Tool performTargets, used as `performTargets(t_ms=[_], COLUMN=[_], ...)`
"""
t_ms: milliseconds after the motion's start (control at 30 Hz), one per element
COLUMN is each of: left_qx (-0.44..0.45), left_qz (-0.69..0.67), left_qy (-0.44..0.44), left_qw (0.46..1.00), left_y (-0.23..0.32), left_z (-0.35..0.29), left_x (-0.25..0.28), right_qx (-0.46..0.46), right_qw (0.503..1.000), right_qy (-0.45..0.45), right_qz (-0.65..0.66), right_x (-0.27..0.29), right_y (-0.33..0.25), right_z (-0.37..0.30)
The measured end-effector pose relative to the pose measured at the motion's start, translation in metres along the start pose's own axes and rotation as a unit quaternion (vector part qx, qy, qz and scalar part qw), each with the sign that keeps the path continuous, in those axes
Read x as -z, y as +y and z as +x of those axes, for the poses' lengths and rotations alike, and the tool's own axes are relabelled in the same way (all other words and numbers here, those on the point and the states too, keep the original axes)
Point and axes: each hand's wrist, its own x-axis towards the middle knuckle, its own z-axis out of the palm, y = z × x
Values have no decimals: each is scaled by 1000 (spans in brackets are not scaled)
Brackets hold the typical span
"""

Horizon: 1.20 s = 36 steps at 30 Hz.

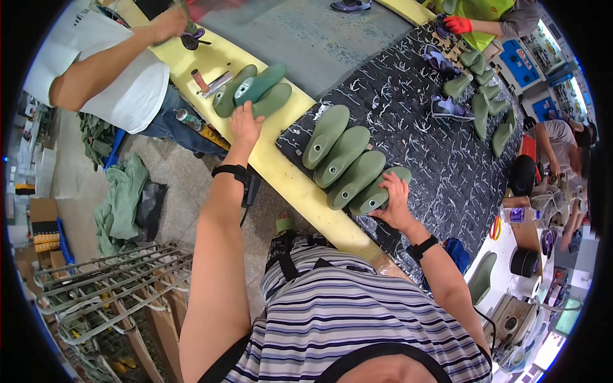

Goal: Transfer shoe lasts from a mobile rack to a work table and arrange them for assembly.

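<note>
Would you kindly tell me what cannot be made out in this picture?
Head view, part of the rightmost green shoe form in the row of four: hidden by the right hand.
Head view, whether the left hand grips or merely touches the teal shoe form: their contact is too small to judge.
Head view, the head of the co-worker in white: cut off by the rim.

I can read no words or numbers from here: the purple-and-white label on the clear plastic bottle [518, 215] and the small dark marks on a co-worker's white short-sleeved shirt [131, 92] are too small for me to make out.
</note>
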Motion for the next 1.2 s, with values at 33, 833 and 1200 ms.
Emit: performTargets(t_ms=[33,833,1200], left_qx=[-34,-138,-53], left_qz=[20,33,-63], left_qy=[74,55,30], left_qw=[996,988,996], left_y=[5,89,9], left_z=[1,-65,-255], left_x=[3,7,27], right_qx=[2,6,59], right_qw=[1000,1000,996], right_qy=[-5,13,67], right_qz=[2,13,6], right_x=[0,-14,-49], right_y=[2,-11,-47], right_z=[0,37,96])
